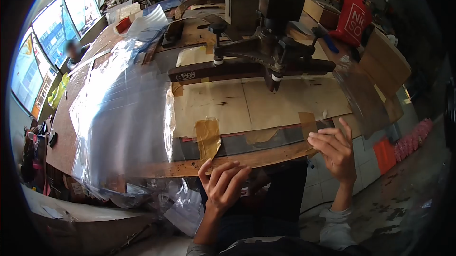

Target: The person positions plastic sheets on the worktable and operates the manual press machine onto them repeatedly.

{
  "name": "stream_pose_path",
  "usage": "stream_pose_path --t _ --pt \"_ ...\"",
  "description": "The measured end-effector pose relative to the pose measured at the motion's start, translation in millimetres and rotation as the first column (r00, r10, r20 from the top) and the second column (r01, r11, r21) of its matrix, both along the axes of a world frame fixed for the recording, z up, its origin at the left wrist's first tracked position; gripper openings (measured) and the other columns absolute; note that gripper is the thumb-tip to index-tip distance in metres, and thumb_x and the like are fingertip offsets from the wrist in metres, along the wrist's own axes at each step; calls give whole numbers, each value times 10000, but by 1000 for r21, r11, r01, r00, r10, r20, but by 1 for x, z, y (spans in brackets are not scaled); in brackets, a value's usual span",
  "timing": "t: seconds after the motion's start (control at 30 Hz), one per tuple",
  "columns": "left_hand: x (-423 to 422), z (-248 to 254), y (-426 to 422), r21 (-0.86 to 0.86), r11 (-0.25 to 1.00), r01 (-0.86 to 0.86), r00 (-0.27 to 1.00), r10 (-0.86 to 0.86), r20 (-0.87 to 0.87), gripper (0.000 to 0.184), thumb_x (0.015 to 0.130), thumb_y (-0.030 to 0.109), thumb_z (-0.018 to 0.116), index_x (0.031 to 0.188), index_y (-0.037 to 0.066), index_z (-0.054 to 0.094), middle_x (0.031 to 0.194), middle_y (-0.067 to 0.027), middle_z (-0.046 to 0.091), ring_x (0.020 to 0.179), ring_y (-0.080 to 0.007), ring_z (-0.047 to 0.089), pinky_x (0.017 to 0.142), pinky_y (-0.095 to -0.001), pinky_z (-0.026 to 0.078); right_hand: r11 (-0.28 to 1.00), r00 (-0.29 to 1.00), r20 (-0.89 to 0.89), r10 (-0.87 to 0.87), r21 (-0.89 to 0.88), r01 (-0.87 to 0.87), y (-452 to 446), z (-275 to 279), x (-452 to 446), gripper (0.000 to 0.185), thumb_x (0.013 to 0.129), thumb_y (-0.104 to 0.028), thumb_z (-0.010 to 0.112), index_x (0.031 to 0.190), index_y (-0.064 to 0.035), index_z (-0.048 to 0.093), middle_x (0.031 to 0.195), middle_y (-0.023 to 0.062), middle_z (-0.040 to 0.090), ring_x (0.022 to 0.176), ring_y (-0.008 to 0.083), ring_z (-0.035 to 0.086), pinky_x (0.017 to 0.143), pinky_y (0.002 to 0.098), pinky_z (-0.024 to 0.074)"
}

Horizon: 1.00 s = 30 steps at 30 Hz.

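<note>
Our hands, in the head view, are loosely spread with bent fingers: the left hand (223,187) is in front of the pale board (280,99), near a strip of brown tape (208,139); the right hand (338,154) is by the board's right front corner. Across the board runs a dark bar (237,69); clear plastic film (128,108) lies to its left.

One head-worn cam, wide fisheye with black rim, looking forward and down from the near side of the tabletop (66,142). Close on the left hand (223,184) at 6 o'clock and right hand (336,151) at 4 o'clock; view reaches out to windows (50,25) far off at 10 o'clock.
</note>
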<state>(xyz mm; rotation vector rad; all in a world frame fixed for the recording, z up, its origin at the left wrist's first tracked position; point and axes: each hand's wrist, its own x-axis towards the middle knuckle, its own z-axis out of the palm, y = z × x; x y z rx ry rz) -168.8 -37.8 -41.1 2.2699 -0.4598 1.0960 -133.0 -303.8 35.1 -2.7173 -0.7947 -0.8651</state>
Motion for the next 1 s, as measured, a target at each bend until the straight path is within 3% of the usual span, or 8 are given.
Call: stream_pose_path --t 0.13,0.23,0.4,0.47,0.53,0.6,0.73,1.0 --pt "-24 -1 1 24 994 107 994 -107 22 220 764 109 692 971 180 712 777 63 639 839 -81 652 1026 -435 305 1000 995 -101 22 5 -21 -11 5 -24 207 755 -92 688 946 -158 729 944 -34 703 923 163 627 1065 501 330" --pt "-43 15 14 -26 951 309 951 -309 11 124 826 239 655 886 157 725 720 50 655 751 -79 659 935 -385 384 987 911 -394 124 -44 -153 -20 21 -55 261 737 -229 740 994 -183 723 992 -38 700 938 151 633 1054 496 343" --pt "-39 28 40 -263 750 607 794 -583 169 531 967 521 419 758 121 700 653 48 663 594 -102 641 686 -285 481 788 407 -781 474 171 -591 -25 44 -45 482 753 -478 702 1136 -186 677 1135 8 675 965 188 655 932 434 467" --pt "-23 47 38 -253 893 373 923 -386 1 431 954 438 498 767 98 687 685 13 664 663 -159 661 748 -311 482 734 479 -624 618 240 -635 -3 43 3 494 739 -401 738 1117 -91 665 1127 84 672 979 241 660 861 398 503" --pt "9 56 34 -10 987 158 975 -158 -159 291 906 339 586 938 63 670 823 -48 675 837 -232 665 858 -363 461 815 668 -468 578 283 -506 33 26 49 322 821 -214 693 1071 -17 649 1110 143 658 989 304 643 863 397 504" --pt "32 51 12 46 997 59 926 -38 -375 347 848 266 646 1116 50 603 1042 -105 642 1078 -271 598 971 -416 402 861 797 -329 506 138 -489 66 1 90 310 856 -145 633 1117 21 613 1155 175 619 1050 319 604 927 390 482" --pt "38 29 -6 247 965 91 916 16 -401 427 829 235 665 1223 96 575 1308 -94 541 1248 -231 504 1030 -405 375 907 896 -178 406 -41 -419 98 -35 121 388 865 -112 590 1216 43 532 1193 195 570 1137 330 545 988 389 447" --pt "26 22 8 305 945 118 935 -2 -355 366 793 171 656 1156 131 642 1255 -67 599 1196 -206 562 1017 -399 403 896 680 -612 404 114 -430 90 -3 126 281 801 -122 650 1053 -1 619 964 145 657 960 291 616 798 370 492"
